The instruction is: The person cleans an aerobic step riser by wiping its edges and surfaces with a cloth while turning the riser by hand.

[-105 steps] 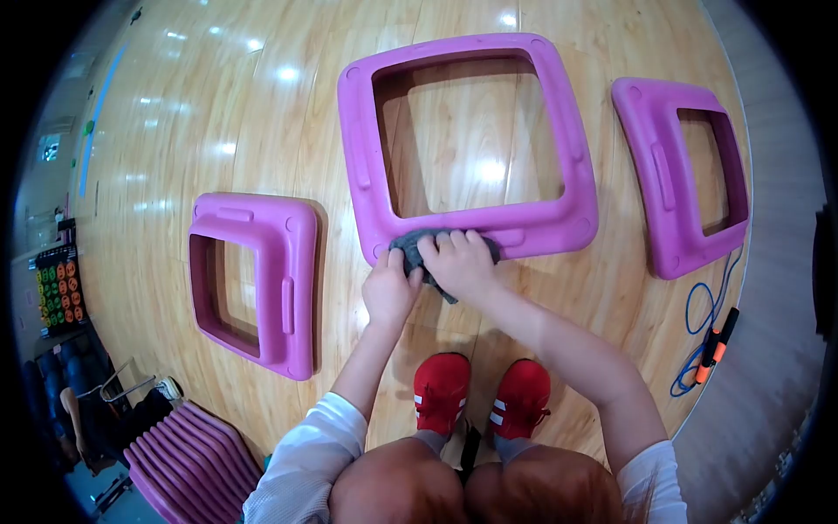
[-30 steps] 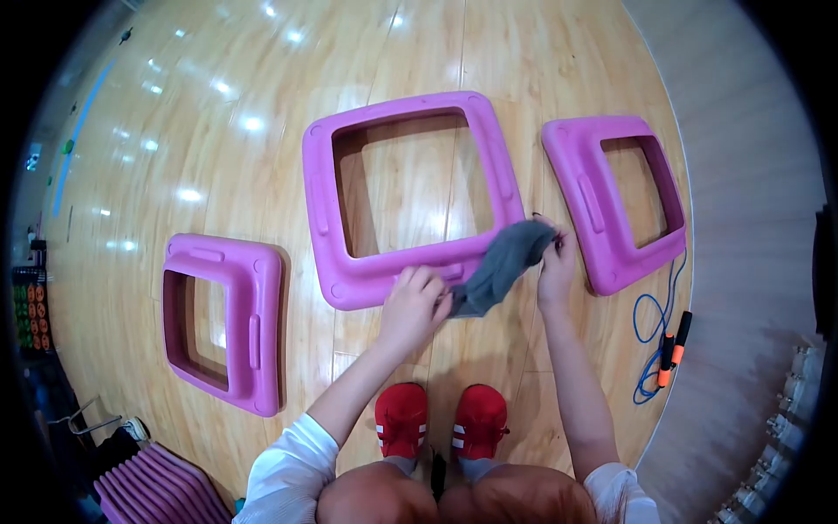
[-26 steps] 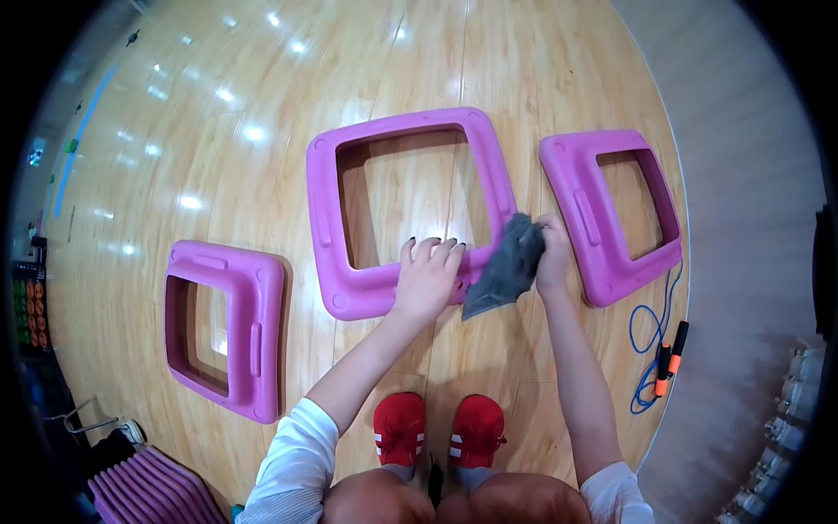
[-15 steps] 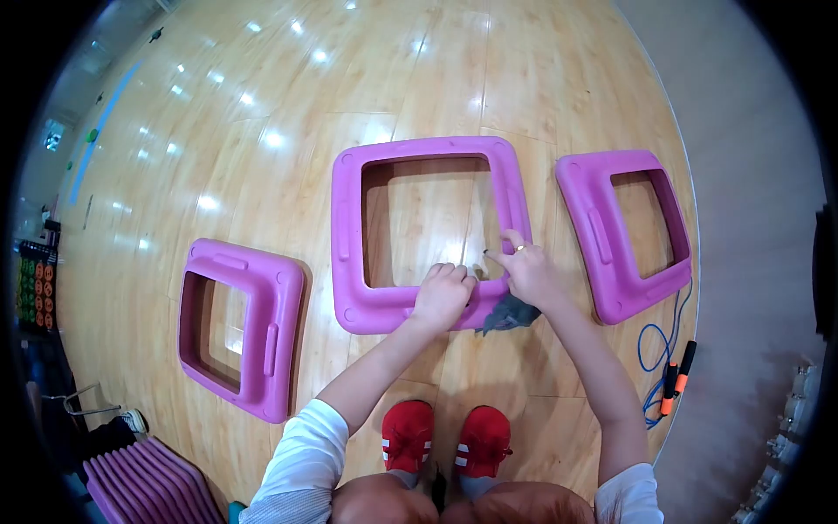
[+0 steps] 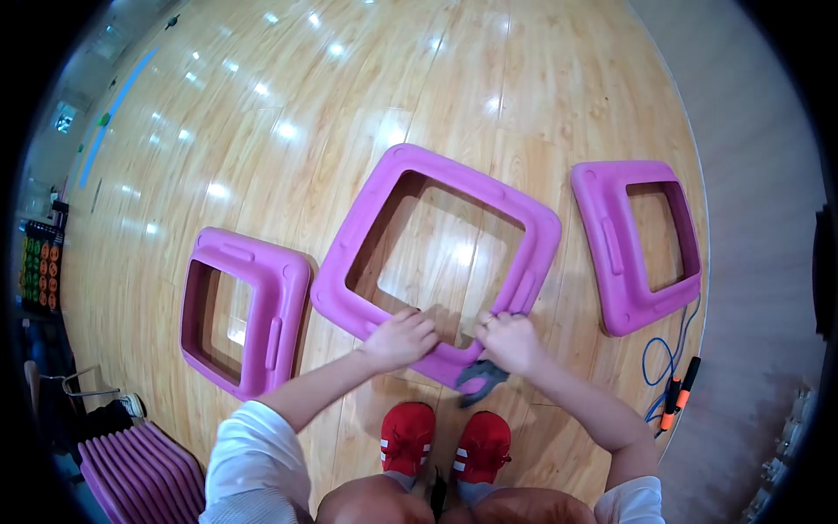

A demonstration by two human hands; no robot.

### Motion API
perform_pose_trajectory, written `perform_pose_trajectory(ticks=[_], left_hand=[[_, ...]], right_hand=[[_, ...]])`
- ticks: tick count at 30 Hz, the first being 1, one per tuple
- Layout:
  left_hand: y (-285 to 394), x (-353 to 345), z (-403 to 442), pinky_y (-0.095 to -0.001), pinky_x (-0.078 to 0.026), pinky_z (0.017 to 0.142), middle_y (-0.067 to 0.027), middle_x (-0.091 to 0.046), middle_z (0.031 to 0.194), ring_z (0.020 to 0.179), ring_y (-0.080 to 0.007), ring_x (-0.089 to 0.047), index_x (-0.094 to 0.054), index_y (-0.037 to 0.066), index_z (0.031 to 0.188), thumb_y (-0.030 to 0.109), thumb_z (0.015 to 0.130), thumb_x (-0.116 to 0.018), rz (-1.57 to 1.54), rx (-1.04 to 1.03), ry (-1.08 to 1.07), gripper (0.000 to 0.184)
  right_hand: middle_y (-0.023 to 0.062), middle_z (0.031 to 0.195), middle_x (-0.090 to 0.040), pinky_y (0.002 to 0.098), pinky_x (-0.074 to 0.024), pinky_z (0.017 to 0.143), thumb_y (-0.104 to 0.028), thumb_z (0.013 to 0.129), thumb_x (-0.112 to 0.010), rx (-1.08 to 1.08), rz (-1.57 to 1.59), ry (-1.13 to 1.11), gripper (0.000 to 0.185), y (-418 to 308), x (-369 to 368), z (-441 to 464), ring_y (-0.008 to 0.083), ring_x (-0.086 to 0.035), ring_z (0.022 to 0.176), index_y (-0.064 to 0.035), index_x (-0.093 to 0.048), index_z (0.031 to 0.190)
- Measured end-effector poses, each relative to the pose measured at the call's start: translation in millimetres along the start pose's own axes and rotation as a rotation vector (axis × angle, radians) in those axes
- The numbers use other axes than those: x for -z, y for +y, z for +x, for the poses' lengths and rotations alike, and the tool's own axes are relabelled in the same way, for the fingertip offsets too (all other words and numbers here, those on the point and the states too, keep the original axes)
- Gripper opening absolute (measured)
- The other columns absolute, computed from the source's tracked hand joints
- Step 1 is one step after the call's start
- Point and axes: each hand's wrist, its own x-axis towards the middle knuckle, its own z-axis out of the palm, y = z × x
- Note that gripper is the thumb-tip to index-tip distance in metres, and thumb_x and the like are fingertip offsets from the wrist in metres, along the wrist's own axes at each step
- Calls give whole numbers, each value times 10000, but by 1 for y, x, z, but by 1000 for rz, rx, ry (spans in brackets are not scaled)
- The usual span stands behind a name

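Note:
A pink square plastic frame (image 5: 428,162) with a large opening is turned cornerwise in front of me, one corner pointing toward my feet. My left hand (image 5: 403,339) is closed over its near left side, with the fingers at the inner edge. At the near right side, my right hand (image 5: 509,341) is closed on a dark grey cloth (image 5: 482,381) pressed against the frame. Most of the cloth hangs loosely below that hand, over the near corner. Part of it inside the grip is hidden.
More pink frames lie at the left (image 5: 286,336) and right (image 5: 602,227). A blue jump rope (image 5: 650,349) with black and orange handles is at right. Stacked pink pieces (image 5: 144,476) stand at lower left. My red shoes (image 5: 408,432) are close to the near corner.
The middle frame has turned clockwise, its near right corner swinging toward my feet. My left hand has moved left and nearer; my right hand has come nearer with the cloth.

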Motion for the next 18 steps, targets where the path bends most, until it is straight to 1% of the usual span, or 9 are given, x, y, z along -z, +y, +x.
perform_pose_trajectory(ticks=[2,3,5,10,12,14,15,16,18], left_hand=[[-20,16,-10,-353,-420,893,-40,-491,798,809,-201,-551,-543,101,818,172,739,-537,48,-169,-21,107],[-27,18,-15,-353,-420,893,-40,-491,798,809,-201,-551,-543,101,818,172,739,-537,44,-168,-20,107],[-39,19,-15,-360,-410,929,-32,-482,778,803,-199,-549,-534,110,798,180,737,-533,124,-293,-34,93],[-47,26,-6,-370,-413,924,-34,-482,770,799,-196,-548,-522,118,769,183,738,-523,142,-332,-66,72],[-54,24,-3,-374,-416,917,-36,-483,772,799,-195,-547,-519,119,760,183,737,-520,158,-338,-52,68],[-66,17,0,-379,-425,900,-38,-482,764,783,-197,-546,-516,116,751,185,736,-521,128,-405,-86,70],[-74,15,-2,-400,-416,944,-47,-483,773,809,-216,-556,-499,111,736,196,724,-534,130,-418,-131,94],[-83,15,-3,-400,-416,944,-47,-483,773,809,-216,-556,-499,111,736,196,724,-534,126,-419,-125,94],[-100,19,-6,-392,-417,939,-43,-490,777,795,-208,-558,-499,111,731,193,735,-533,185,-521,-89,89]], right_hand=[[53,883,-573,309,-496,542,-219,598,-706,-19,105,70,274,-20,-1,8,193,-609,677,-87,-604,815],[63,889,-572,311,-498,540,-220,602,-707,-49,106,57,277,-30,-4,13,197,-611,676,-75,-601,812],[83,895,-573,320,-502,538,-216,607,-713,-77,100,43,282,-41,-9,18,209,-616,670,-51,-597,804],[89,893,-573,327,-501,531,-216,605,-721,-140,158,-23,281,-45,3,25,214,-614,666,-49,-599,795],[68,842,-552,335,-496,535,-319,561,-783,-175,116,21,384,-45,-2,25,216,-616,677,-67,-597,784],[71,846,-553,332,-495,529,-317,566,-781,-176,114,14,395,-48,-15,33,217,-616,674,-61,-602,808],[74,850,-555,330,-495,523,-314,571,-780,-180,114,20,406,-51,-22,39,217,-616,671,-55,-607,832],[79,850,-576,313,-494,531,-230,628,-705,-182,107,73,231,-56,-25,46,198,-613,672,-78,-605,770],[69,812,-573,308,-493,528,-228,685,-663,-178,42,122,178,-65,-37,60,200,-611,667,-77,-602,756]])
